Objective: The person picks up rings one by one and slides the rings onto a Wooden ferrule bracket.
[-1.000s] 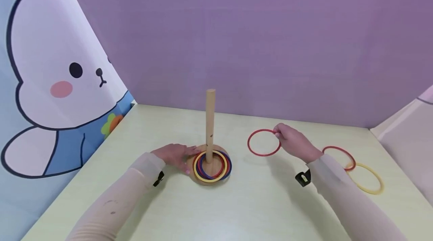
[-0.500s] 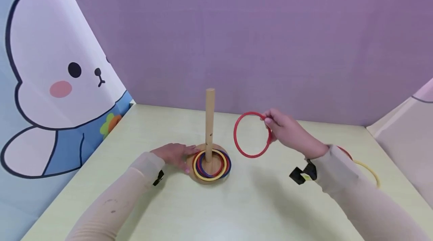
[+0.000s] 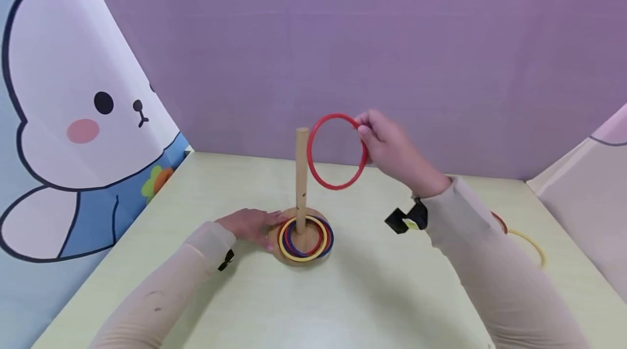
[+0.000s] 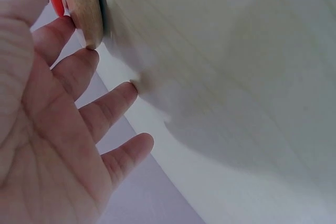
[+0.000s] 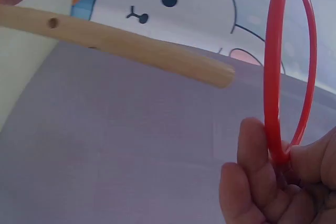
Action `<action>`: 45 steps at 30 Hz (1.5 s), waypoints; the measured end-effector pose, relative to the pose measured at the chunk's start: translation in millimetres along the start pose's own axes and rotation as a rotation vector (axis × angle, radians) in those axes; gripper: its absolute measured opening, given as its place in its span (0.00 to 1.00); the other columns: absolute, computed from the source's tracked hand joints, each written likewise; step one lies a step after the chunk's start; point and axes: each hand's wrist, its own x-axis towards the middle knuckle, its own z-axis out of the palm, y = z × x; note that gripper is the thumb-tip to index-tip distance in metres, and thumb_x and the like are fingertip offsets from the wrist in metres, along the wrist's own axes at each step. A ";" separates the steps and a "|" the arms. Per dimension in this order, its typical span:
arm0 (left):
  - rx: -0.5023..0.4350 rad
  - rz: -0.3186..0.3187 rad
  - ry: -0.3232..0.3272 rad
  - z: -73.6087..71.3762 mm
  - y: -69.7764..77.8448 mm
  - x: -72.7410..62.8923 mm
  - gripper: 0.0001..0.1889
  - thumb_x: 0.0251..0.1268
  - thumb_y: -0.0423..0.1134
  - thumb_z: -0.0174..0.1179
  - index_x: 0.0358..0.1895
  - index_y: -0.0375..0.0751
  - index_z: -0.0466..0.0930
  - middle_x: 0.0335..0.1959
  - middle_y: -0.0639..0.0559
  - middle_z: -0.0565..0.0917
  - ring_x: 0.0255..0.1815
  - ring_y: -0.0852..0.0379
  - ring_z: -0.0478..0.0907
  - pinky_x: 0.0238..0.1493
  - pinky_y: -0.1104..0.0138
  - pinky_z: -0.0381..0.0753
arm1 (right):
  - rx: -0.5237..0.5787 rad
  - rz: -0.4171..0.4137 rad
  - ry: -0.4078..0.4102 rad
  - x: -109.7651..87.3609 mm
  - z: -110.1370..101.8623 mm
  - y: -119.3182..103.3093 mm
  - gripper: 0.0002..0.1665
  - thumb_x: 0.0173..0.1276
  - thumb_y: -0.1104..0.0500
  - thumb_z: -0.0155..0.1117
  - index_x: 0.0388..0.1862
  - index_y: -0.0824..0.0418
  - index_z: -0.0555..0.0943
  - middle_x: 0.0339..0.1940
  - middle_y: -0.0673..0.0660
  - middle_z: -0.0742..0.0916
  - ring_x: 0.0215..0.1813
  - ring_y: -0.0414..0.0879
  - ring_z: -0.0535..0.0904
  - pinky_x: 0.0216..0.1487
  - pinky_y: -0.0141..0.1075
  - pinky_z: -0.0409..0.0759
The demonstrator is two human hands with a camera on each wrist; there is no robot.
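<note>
My right hand [image 3: 392,147] pinches a red ring [image 3: 311,159] between thumb and fingers, well above the table. The ring stands nearly upright just right of the top of a wooden peg [image 3: 301,175]. In the right wrist view the peg's free end [image 5: 223,74] points toward the ring, with a gap between them. My left hand [image 3: 247,225] rests against the left edge of the round wooden base [image 3: 289,258], its fingers spread and fingertips at the rim [image 4: 89,30]. Around the peg's foot lie several rings, with a yellow ring [image 3: 283,250] on top of blue and red ones.
On the table's right side, another red ring [image 3: 500,221] and a yellow ring [image 3: 534,244] lie partly hidden behind my right sleeve. A purple backdrop [image 3: 416,55] rises behind the pale table [image 3: 274,311]. A cartoon-printed cloth [image 3: 54,93] hangs on the left.
My right hand has lifted the red ring up and left toward the top of the peg, tipping it from nearly flat to upright. My left hand stays at the base.
</note>
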 end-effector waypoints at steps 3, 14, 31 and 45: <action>-0.004 0.001 -0.006 0.7 -0.1 0.5 0.43 0.54 0.51 0.69 0.74 0.48 0.59 0.73 0.45 0.62 0.68 0.40 0.65 0.65 0.48 0.64 | 0.005 0.048 0.018 8.5 1.3 -8.6 0.10 0.76 0.63 0.46 0.49 0.70 0.70 0.28 0.62 0.73 0.28 0.54 0.72 0.34 0.38 0.79; -0.035 -0.030 -0.011 0.8 1.5 7.7 0.44 0.52 0.51 0.71 0.74 0.51 0.59 0.70 0.44 0.67 0.66 0.41 0.66 0.65 0.48 0.64 | 0.017 0.153 0.096 36.8 15.2 -29.9 0.14 0.75 0.59 0.49 0.53 0.66 0.71 0.34 0.63 0.76 0.27 0.53 0.75 0.34 0.40 0.80; -0.014 -0.030 -0.005 4.0 -6.0 3.8 0.42 0.52 0.49 0.71 0.72 0.49 0.63 0.72 0.47 0.64 0.68 0.42 0.65 0.65 0.48 0.63 | 0.133 0.313 0.059 64.6 53.3 15.8 0.12 0.77 0.60 0.46 0.51 0.66 0.72 0.37 0.63 0.78 0.30 0.56 0.78 0.35 0.41 0.82; -0.012 0.003 0.019 2.6 -9.7 0.4 0.44 0.52 0.50 0.70 0.73 0.48 0.60 0.71 0.45 0.65 0.66 0.41 0.67 0.64 0.49 0.65 | 0.214 0.464 -0.041 34.6 109.4 73.5 0.14 0.78 0.60 0.43 0.51 0.68 0.73 0.31 0.63 0.77 0.22 0.48 0.77 0.25 0.35 0.80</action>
